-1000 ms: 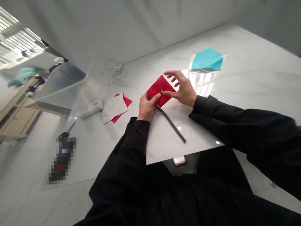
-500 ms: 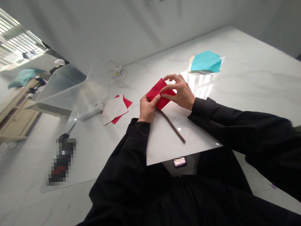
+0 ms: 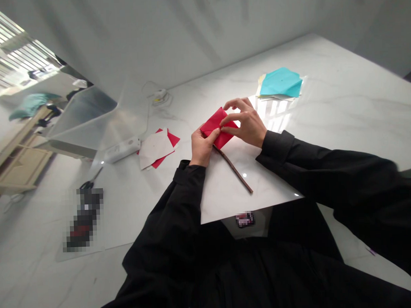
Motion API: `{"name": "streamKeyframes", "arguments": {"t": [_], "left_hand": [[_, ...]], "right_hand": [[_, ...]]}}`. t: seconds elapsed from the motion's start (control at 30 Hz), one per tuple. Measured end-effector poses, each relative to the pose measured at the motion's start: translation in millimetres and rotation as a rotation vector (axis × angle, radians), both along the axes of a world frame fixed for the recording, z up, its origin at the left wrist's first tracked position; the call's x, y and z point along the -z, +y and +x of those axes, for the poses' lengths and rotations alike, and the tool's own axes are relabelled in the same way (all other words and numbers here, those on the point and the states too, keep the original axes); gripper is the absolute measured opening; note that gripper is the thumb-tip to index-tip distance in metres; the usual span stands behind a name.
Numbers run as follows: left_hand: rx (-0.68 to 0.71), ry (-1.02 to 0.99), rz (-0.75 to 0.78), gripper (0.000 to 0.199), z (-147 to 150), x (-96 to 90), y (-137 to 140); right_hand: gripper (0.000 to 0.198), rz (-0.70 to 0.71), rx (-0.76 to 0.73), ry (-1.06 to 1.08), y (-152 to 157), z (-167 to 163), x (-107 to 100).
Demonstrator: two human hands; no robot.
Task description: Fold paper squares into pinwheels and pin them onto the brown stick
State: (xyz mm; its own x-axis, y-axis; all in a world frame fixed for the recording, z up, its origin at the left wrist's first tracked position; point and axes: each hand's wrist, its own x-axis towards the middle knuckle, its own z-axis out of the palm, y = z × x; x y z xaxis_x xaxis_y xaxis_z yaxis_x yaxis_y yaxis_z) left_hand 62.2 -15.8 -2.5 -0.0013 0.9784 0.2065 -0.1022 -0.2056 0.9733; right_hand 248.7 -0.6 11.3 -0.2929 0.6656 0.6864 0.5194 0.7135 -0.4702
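Both hands are at a red sheet of paper held above the table. My left hand grips its lower left side, thumb on top and fingers underneath. From the right, my right hand pinches at the middle of the sheet with thumb and index finger, its other fingers raised over the far edge. Whatever small thing may lie in that pinch is too small to make out. Beneath the sheet, a thin brown stick slants toward the table's front edge; its upper end is hidden by the paper and my left hand.
Left of my hands lies a pile of white and red paper pieces. A white power strip, scissors and a blurred-out dark object are farther left. Turquoise paper tops a stack at the back right, near the wall.
The hands and red paper hold almost the same pose. The whole view has shifted very slightly.
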Motion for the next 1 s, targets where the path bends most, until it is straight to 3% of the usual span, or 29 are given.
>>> {"name": "streamKeyframes", "arguments": {"t": [0.37, 0.6, 0.8, 1.0], "left_hand": [[-0.055, 0.090, 0.010, 0.033, 2, -0.2, 1], [-0.085, 0.136, 0.031, 0.027, 0, 1.6, 3], [-0.177, 0.165, 0.056, 0.024, -8, 1.2, 6], [-0.180, 0.123, 0.077, 0.028, -13, 5.5, 14]], "right_hand": [[0.013, -0.125, -0.072, -0.084, 5, 3, 0], [0.011, -0.197, -0.050, 0.009, 4, 2, -3], [0.014, -0.261, 0.158, 0.104, 27, 26, 12], [0.018, -0.270, 0.353, -0.163, 43, 48, 27]]}}
